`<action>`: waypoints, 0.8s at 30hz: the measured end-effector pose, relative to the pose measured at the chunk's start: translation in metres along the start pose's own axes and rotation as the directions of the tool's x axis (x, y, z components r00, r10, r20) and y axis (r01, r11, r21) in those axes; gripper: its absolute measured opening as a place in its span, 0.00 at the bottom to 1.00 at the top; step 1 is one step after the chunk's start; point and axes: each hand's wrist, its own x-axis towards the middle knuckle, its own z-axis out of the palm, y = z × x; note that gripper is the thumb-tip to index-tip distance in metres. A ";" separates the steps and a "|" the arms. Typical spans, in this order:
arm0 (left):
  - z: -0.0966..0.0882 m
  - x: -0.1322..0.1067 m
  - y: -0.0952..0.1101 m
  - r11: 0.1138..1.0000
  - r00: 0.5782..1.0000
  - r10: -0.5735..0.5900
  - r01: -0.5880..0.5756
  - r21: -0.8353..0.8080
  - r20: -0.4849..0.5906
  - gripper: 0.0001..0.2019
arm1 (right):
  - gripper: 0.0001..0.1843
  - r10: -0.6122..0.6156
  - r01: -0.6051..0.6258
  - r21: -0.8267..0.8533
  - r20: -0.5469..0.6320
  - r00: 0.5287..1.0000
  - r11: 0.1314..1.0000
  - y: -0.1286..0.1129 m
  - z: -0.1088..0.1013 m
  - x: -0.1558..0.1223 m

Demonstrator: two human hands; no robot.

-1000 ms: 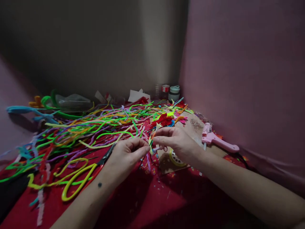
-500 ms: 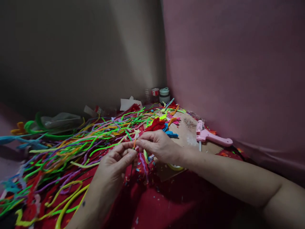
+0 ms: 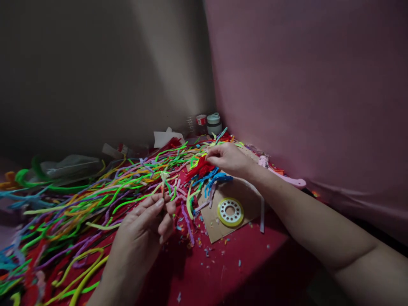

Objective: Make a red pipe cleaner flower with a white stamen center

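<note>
Many tiny coloured scraps (image 3: 239, 263) dotted the red surface (image 3: 204, 280) nearest the viewer. Just beyond them, the left hand (image 3: 143, 221) pinched a small orange bundle (image 3: 163, 188) between thumb and forefinger, holding it roughly upright with its pale tufted tip on top. To its right, a yellow-rimmed tape roll (image 3: 239, 211) lay flat on a piece of brown cardboard (image 3: 216, 231). Farther in, blue strands (image 3: 219, 177) spread over the cardboard, just beside a heap of red strands (image 3: 198, 168). The right hand (image 3: 231, 158) was at that red heap, thumb and forefinger close together; whether they gripped a strand I could not tell. Long fuzzy stems (image 3: 95, 191) in green, purple and orange covered the left side. Past the right forearm (image 3: 318, 229) lay a pink glue gun (image 3: 288, 179), partly hidden. At the back stood a lidded jar (image 3: 214, 123) beside a red-labelled container (image 3: 201, 120), near white paper (image 3: 167, 139).
</note>
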 end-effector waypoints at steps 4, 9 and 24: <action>0.002 0.000 0.001 1.000 1.000 -0.013 0.013 0.002 0.005 0.03 | 0.11 -0.029 0.053 -0.264 0.094 0.995 0.963 0.007 0.007 -0.002; -0.001 0.001 -0.005 1.000 1.000 0.001 -0.001 -0.001 -0.019 0.05 | 0.11 -0.031 0.032 -0.299 0.009 0.999 0.954 0.012 0.013 -0.002; 0.004 -0.006 -0.006 0.998 0.997 -0.069 0.068 0.015 0.038 0.05 | 0.12 -0.028 0.041 -0.463 0.035 0.999 0.886 0.015 0.030 -0.001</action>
